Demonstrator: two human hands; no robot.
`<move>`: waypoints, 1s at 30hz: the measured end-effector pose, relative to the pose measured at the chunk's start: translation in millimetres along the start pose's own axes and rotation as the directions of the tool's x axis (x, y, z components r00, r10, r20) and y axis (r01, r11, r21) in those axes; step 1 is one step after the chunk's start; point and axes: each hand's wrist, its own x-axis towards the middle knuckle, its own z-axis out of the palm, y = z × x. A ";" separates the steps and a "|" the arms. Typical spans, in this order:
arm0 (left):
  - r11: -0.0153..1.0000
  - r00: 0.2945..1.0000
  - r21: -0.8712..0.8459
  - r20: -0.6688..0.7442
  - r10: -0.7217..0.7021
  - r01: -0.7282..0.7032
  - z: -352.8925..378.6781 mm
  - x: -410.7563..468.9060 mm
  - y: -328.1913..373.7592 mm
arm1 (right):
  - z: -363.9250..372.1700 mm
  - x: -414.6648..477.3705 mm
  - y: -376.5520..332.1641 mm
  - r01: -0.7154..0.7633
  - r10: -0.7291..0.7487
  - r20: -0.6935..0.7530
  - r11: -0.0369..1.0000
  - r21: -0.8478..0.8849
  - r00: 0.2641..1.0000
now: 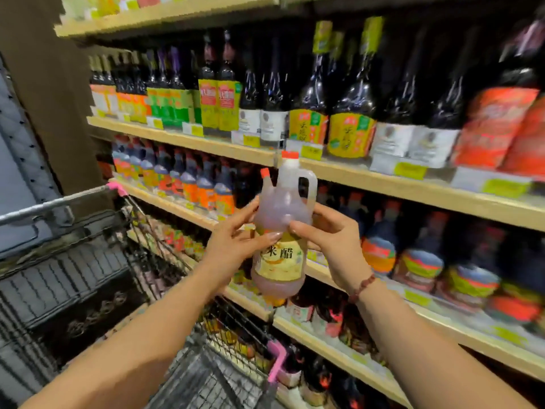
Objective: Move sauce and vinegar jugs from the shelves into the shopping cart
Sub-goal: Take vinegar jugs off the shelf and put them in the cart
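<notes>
Head-worn view, close facing shelves (383, 187)

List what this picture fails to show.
Head view:
- vinegar jug label: partly covered by the left hand; small print blurred.
- Jug's far side: behind the right hand.
- shopping cart contents: hidden by the left forearm, cut by the bottom edge.
- price tags: blurred, unreadable.

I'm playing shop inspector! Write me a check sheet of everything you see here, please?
Surface: wooden shelves with yellow price tags.
Job's things: jug with red cap and yellow label, off the shelf, held cap up in the air; wire cart at lower left.
Clutter: nothing seen.
Hands: left hand and right hand hold the jug, one on each side.
Cables: nothing seen.
Surroundings: rows of dark bottles on the shelves; bead bracelet on the right wrist.
</notes>
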 end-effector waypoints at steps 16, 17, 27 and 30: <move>0.966 0.853 -0.152 0.511 -0.107 0.211 307.8 -87.3 -9.6 | -251.0 -211.5 -78.3 -0.083 -0.013 -0.651 0.990 -0.117 0.759; 0.962 0.846 -0.157 0.521 -0.113 0.225 320.6 -95.6 -10.5 | -261.7 -222.8 -80.5 -0.088 -0.007 -0.659 0.990 -0.111 0.752; 0.925 0.731 -0.159 0.664 -0.159 0.346 535.9 -209.1 1.2 | -430.7 -374.5 -153.3 -0.162 -0.002 -0.770 0.977 -0.136 0.638; 0.922 0.700 -0.153 0.697 -0.156 0.357 580.2 -222.5 3.9 | -466.2 -398.5 -167.2 -0.170 -0.023 -0.802 0.973 -0.155 0.597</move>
